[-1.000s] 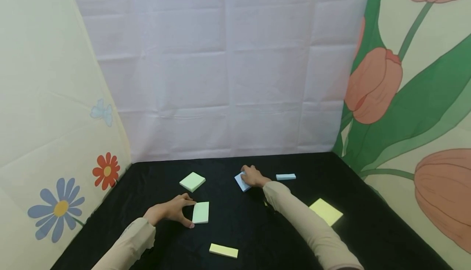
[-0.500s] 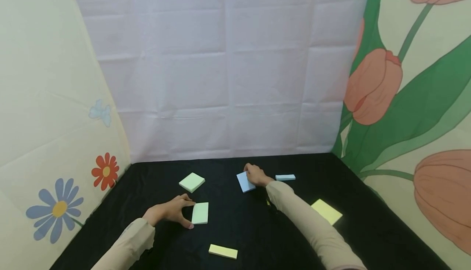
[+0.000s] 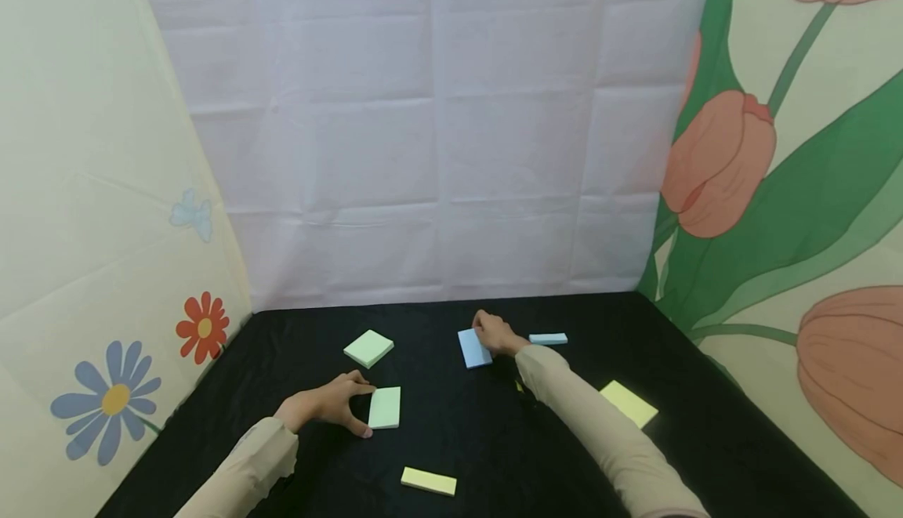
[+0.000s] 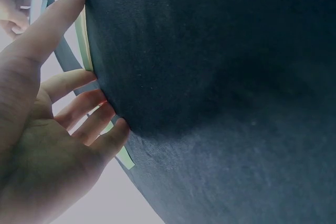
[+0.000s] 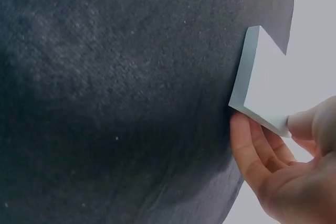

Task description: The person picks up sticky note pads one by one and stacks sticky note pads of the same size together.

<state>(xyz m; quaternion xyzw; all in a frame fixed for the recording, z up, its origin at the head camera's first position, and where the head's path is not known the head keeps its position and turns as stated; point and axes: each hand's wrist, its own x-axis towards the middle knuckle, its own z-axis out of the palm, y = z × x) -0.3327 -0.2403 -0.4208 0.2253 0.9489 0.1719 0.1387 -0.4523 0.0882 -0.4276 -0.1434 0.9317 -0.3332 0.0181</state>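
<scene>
"So, what's happening?"
"Right hand [image 3: 496,333] is seemingly positioning the blue pad [image 3: 472,352] on black cloth [image 3: 296,349], pinch unclear; left hand [image 3: 326,405], fingers apart, is touching the nearer green pad [image 3: 386,408]"
"Next?"
"It's probably calling for light guidance"

The right arm [image 3: 592,432] reaches deeper across the tabletop [image 3: 458,428], the right hand [image 3: 497,334] near its far edge, thumb [image 5: 303,124] set against fingers [image 5: 251,156]. Toward the left edge, the left hand [image 3: 328,404] (looser, from where I stand) spreads thumb and forefinger [image 4: 71,81] apart.

The right fingers [image 3: 483,320] hold a blue notepad [image 3: 473,351]
</scene>
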